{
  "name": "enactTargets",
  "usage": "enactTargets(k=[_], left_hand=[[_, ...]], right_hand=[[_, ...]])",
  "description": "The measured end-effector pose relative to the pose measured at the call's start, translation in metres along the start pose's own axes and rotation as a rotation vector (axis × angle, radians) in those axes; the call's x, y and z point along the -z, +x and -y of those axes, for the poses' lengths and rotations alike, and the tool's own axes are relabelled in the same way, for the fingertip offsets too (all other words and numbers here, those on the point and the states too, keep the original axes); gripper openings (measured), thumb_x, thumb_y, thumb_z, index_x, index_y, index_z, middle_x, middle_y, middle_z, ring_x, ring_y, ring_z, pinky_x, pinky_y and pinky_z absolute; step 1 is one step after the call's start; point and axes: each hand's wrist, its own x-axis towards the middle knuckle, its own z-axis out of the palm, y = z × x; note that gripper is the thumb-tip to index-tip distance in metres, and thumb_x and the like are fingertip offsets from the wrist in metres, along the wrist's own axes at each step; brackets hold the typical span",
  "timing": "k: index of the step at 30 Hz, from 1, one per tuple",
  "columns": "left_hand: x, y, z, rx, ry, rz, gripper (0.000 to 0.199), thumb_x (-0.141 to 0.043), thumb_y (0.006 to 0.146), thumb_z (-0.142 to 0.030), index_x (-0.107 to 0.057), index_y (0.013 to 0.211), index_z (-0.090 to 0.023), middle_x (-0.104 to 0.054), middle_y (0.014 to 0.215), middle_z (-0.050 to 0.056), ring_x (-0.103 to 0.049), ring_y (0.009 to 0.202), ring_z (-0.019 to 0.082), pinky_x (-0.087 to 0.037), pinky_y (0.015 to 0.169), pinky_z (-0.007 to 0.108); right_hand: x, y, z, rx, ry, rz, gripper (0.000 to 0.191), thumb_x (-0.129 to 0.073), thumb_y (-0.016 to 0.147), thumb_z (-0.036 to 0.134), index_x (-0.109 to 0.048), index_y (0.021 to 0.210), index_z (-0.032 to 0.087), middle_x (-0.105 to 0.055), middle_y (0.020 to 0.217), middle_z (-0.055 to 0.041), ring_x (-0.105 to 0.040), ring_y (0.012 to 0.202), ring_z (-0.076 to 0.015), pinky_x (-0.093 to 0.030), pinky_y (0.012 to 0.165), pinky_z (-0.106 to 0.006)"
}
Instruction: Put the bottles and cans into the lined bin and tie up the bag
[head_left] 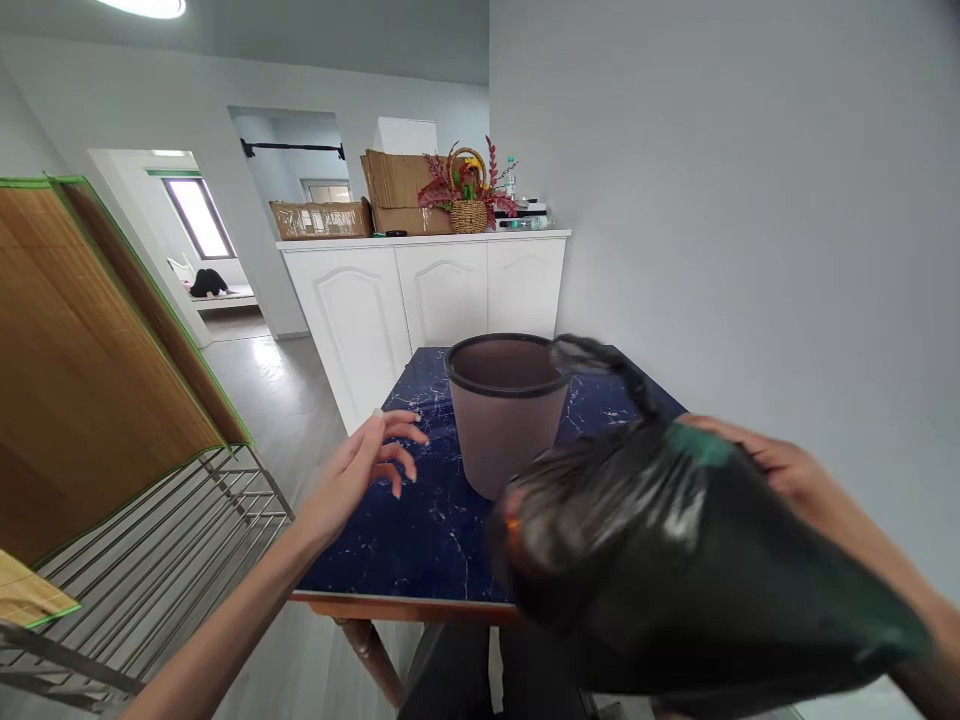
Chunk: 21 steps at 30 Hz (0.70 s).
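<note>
A full black plastic bag (675, 570), blurred by motion, hangs tilted at the lower right, in front of the table's right side. My right hand (772, 465) is behind its upper edge and grips it; the bag hides most of the fingers. The bag's twisted top (637, 385) reaches up to the rim of a mauve bin. That round bin (506, 430) with a black rim stands upright on the dark blue marbled table (420, 540). My left hand (375, 455) is left of the bin, above the table's left edge, fingers apart and curved, holding nothing.
A metal rack (172, 560) with a brown bamboo mat (97, 370) stands at the left. Behind the table, a white cabinet (442, 290) bears cardboard boxes (409, 185), a flower basket (469, 215) and bottles. A plain wall rises at the right. A person's dark-clothed legs (208, 283) show in the far room.
</note>
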Motion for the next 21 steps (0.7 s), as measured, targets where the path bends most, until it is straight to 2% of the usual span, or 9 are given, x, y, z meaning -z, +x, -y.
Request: enactTargets(k=[1, 4, 7, 9, 11, 13, 16, 18, 21], left_hand=[[0.007, 0.002, 0.013, 0.047, 0.027, -0.023, 0.063, -0.055, 0.100, -0.075, -0.069, 0.123, -0.018, -0.072, 0.108, 0.010, -0.066, 0.073, 0.018, -0.054, 0.055, 0.028], [0.024, 0.004, 0.055, 0.143, 0.091, -0.076, 0.068, -0.058, 0.094, -0.080, -0.071, 0.111, -0.016, -0.069, 0.093, 0.006, -0.063, 0.068, 0.017, -0.052, 0.054, 0.027], [0.030, 0.003, 0.092, 0.190, 0.122, -0.110, 0.072, -0.056, 0.092, -0.084, -0.069, 0.106, -0.015, -0.067, 0.085, 0.004, -0.061, 0.063, 0.016, -0.050, 0.052, 0.026], [0.030, 0.003, 0.109, 0.202, 0.137, -0.119, 0.071, -0.056, 0.091, -0.084, -0.069, 0.104, -0.015, -0.066, 0.082, 0.003, -0.060, 0.061, 0.015, -0.049, 0.051, 0.026], [0.030, 0.004, 0.120, 0.205, 0.153, -0.116, 0.071, -0.057, 0.091, -0.084, -0.069, 0.103, -0.015, -0.066, 0.079, 0.003, -0.060, 0.060, 0.015, -0.048, 0.050, 0.026], [0.029, 0.005, 0.126, 0.205, 0.171, -0.110, 0.070, -0.058, 0.091, -0.083, -0.069, 0.102, -0.015, -0.067, 0.078, 0.003, -0.061, 0.059, 0.015, -0.048, 0.050, 0.026], [0.031, 0.004, 0.129, 0.203, 0.194, -0.099, 0.065, -0.056, 0.095, -0.080, -0.069, 0.104, -0.017, -0.068, 0.080, 0.002, -0.061, 0.061, 0.016, -0.049, 0.052, 0.026], [0.032, 0.004, 0.130, 0.206, 0.208, -0.096, 0.063, -0.054, 0.097, -0.078, -0.068, 0.104, -0.017, -0.067, 0.080, 0.002, -0.061, 0.061, 0.016, -0.050, 0.052, 0.026], [0.032, 0.004, 0.129, 0.218, 0.226, -0.095, 0.061, -0.053, 0.098, -0.077, -0.068, 0.104, -0.018, -0.067, 0.080, 0.002, -0.060, 0.060, 0.015, -0.050, 0.052, 0.026]], right_hand=[[0.021, 0.004, -0.009, 0.007, -0.048, -0.037, 0.041, -0.074, 0.089, 0.071, -0.082, 0.105, 0.034, -0.080, 0.088, -0.0083, -0.076, 0.073, -0.0317, -0.062, 0.056, -0.041], [0.074, 0.022, -0.024, 0.020, -0.269, -0.182, 0.049, -0.063, 0.093, 0.079, -0.083, 0.111, 0.038, -0.081, 0.093, -0.0126, -0.078, 0.075, -0.0324, -0.061, 0.056, -0.044], [0.103, 0.048, -0.033, 0.003, -0.517, -0.307, 0.060, -0.053, 0.096, 0.084, -0.078, 0.123, 0.037, -0.082, 0.107, -0.0155, -0.078, 0.085, -0.0324, -0.056, 0.063, -0.049], [0.111, 0.071, -0.048, 0.083, -0.715, -0.342, 0.070, -0.042, 0.100, 0.083, -0.077, 0.127, 0.029, -0.080, 0.117, -0.0186, -0.077, 0.100, -0.0352, -0.055, 0.074, -0.053], [0.113, 0.093, -0.074, 0.218, -0.904, -0.320, 0.078, -0.032, 0.105, 0.078, -0.079, 0.122, 0.018, -0.078, 0.116, -0.0220, -0.076, 0.108, -0.0353, -0.053, 0.082, -0.052], [0.107, 0.112, -0.106, 0.255, -0.961, -0.301, 0.075, -0.031, 0.108, 0.069, -0.082, 0.112, 0.014, -0.079, 0.109, -0.0219, -0.077, 0.104, -0.0334, -0.052, 0.077, -0.047], [0.084, 0.129, -0.152, 0.217, -1.016, -0.253, 0.067, -0.034, 0.112, 0.058, -0.083, 0.102, 0.013, -0.079, 0.104, -0.0204, -0.077, 0.086, -0.0266, -0.046, 0.063, -0.038], [0.063, 0.133, -0.176, 0.171, -1.060, -0.197, 0.059, -0.037, 0.114, 0.050, -0.081, 0.104, 0.013, -0.078, 0.106, -0.0182, -0.073, 0.075, -0.0206, -0.041, 0.058, -0.033], [0.031, 0.138, -0.202, 0.094, -1.114, -0.097, 0.040, -0.045, 0.113, 0.035, -0.077, 0.110, 0.012, -0.076, 0.109, -0.0161, -0.070, 0.074, -0.0193, -0.037, 0.059, -0.031]])
